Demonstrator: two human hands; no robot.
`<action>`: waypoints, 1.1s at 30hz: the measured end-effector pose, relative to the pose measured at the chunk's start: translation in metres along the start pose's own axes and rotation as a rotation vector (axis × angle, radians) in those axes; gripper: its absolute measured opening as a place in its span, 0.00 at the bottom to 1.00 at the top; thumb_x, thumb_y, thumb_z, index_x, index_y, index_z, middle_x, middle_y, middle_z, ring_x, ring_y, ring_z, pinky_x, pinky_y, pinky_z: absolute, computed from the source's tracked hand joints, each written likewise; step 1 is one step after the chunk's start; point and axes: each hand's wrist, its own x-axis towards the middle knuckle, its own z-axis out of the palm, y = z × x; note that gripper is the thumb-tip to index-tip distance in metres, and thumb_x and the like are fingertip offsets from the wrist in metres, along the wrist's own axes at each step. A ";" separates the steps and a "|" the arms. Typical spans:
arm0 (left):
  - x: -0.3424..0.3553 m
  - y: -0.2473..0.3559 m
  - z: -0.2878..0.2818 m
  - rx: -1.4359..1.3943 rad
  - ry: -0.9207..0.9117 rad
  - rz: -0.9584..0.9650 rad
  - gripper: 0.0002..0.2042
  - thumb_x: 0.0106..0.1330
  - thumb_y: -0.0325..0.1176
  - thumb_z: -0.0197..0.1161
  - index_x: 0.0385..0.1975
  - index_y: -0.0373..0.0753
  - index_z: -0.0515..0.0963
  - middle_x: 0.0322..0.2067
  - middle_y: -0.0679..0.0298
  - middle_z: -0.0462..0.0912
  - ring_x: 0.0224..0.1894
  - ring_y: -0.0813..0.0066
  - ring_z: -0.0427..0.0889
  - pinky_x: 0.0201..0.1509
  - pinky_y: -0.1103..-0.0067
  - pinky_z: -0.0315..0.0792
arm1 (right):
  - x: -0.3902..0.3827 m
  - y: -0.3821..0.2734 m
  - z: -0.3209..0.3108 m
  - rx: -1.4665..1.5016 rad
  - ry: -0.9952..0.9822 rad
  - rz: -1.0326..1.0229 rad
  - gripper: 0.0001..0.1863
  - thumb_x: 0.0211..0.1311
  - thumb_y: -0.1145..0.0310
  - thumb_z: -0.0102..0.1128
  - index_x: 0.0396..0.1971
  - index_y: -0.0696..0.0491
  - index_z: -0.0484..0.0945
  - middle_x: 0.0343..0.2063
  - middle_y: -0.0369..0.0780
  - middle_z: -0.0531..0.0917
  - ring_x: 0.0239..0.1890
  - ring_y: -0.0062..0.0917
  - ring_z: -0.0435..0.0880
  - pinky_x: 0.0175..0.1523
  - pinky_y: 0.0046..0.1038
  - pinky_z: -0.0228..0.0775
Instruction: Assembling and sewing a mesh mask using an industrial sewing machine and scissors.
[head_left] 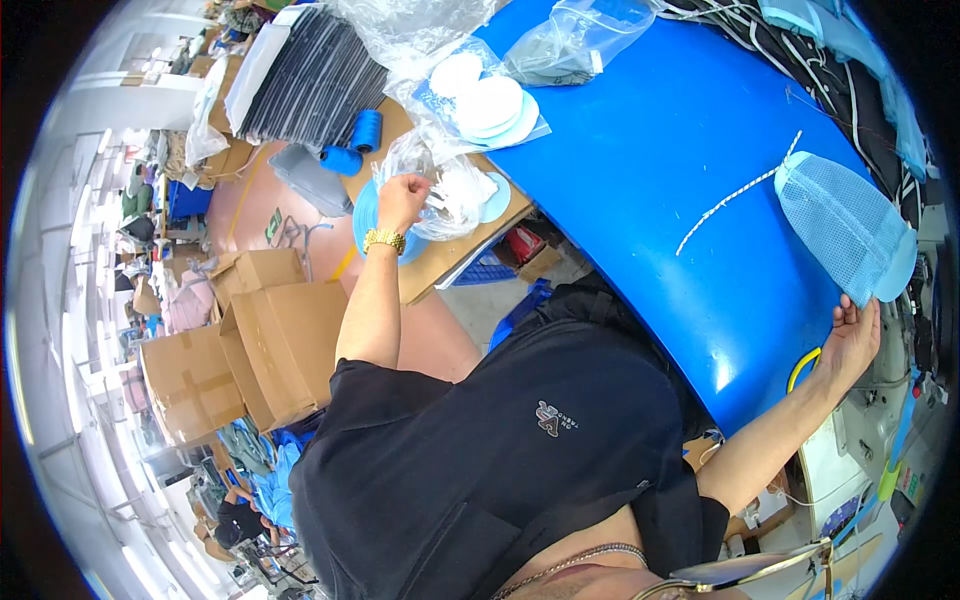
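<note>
My right hand (855, 335) pinches the edge of a light blue mesh pouch (840, 215). The pouch lies on the blue tabletop (640, 190), a black-and-white cord (735, 203) trailing from its narrow end. Over on the left, my left hand (403, 203), with a gold watch at the wrist, is closed beside a clear plastic bag (455, 205) of white pieces. Whatever its fingertips grip is too small to make out. Under that hand is a stack of light blue discs (367, 215), partly covered by the wrist.
White discs (495, 108) lie on a clear bag at the table's far corner. Two blue thread spools (366, 130) stand near a tall stack of dark sheets (310, 85). Cardboard boxes (290, 340) fill the floor at left; cables (800, 60) run along the far right edge.
</note>
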 end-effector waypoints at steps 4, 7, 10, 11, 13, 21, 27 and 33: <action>-0.003 0.005 0.000 0.006 0.016 -0.017 0.06 0.59 0.28 0.63 0.33 0.36 0.83 0.25 0.64 0.85 0.23 0.80 0.84 0.20 0.81 0.78 | 0.001 0.001 -0.003 0.012 -0.007 0.001 0.16 0.67 0.66 0.57 0.48 0.62 0.74 0.33 0.41 0.83 0.32 0.21 0.83 0.32 0.19 0.74; -0.006 0.008 0.001 -0.017 0.039 -0.018 0.06 0.59 0.30 0.65 0.32 0.36 0.83 0.23 0.65 0.84 0.22 0.80 0.84 0.20 0.80 0.78 | 0.001 0.001 -0.003 0.009 -0.003 0.005 0.16 0.67 0.66 0.58 0.48 0.62 0.74 0.33 0.41 0.83 0.32 0.21 0.83 0.32 0.19 0.74; -0.006 0.006 0.000 -0.013 0.074 -0.011 0.07 0.58 0.33 0.66 0.29 0.37 0.84 0.19 0.63 0.83 0.18 0.76 0.82 0.20 0.78 0.76 | 0.001 0.002 -0.004 0.015 -0.005 0.009 0.16 0.67 0.66 0.58 0.48 0.61 0.74 0.33 0.41 0.83 0.32 0.21 0.83 0.32 0.19 0.74; -0.004 0.004 0.000 0.014 0.089 0.010 0.07 0.58 0.34 0.67 0.28 0.38 0.84 0.19 0.63 0.83 0.17 0.76 0.81 0.21 0.78 0.75 | 0.001 0.002 -0.003 0.021 -0.008 0.005 0.16 0.67 0.66 0.58 0.47 0.61 0.74 0.33 0.41 0.83 0.32 0.21 0.83 0.32 0.19 0.74; -0.001 0.000 0.001 0.040 0.105 0.030 0.07 0.58 0.35 0.67 0.28 0.38 0.85 0.19 0.63 0.83 0.16 0.76 0.80 0.21 0.79 0.74 | 0.001 0.002 -0.003 0.023 -0.016 0.004 0.16 0.67 0.66 0.58 0.47 0.61 0.74 0.33 0.41 0.83 0.32 0.21 0.83 0.32 0.19 0.74; -0.007 0.020 -0.003 -0.173 0.055 -0.013 0.09 0.62 0.35 0.65 0.32 0.36 0.81 0.20 0.66 0.84 0.15 0.83 0.75 0.17 0.84 0.67 | 0.001 0.002 0.002 0.026 0.005 -0.020 0.16 0.67 0.66 0.58 0.47 0.61 0.75 0.33 0.41 0.83 0.32 0.21 0.83 0.31 0.17 0.74; -0.034 0.144 0.007 -0.719 -0.172 0.244 0.06 0.68 0.35 0.61 0.38 0.39 0.77 0.22 0.65 0.84 0.17 0.88 0.74 0.15 0.89 0.62 | -0.031 -0.021 0.029 -0.046 0.255 -0.064 0.16 0.68 0.63 0.58 0.46 0.60 0.77 0.30 0.37 0.82 0.27 0.16 0.80 0.27 0.15 0.68; -0.091 0.270 0.059 -0.929 -0.637 0.695 0.09 0.62 0.22 0.64 0.41 0.32 0.77 0.34 0.55 0.85 0.28 0.80 0.83 0.22 0.88 0.74 | -0.108 -0.035 0.057 -0.051 0.069 -0.140 0.10 0.67 0.65 0.57 0.38 0.56 0.80 0.21 0.32 0.78 0.19 0.11 0.70 0.22 0.12 0.60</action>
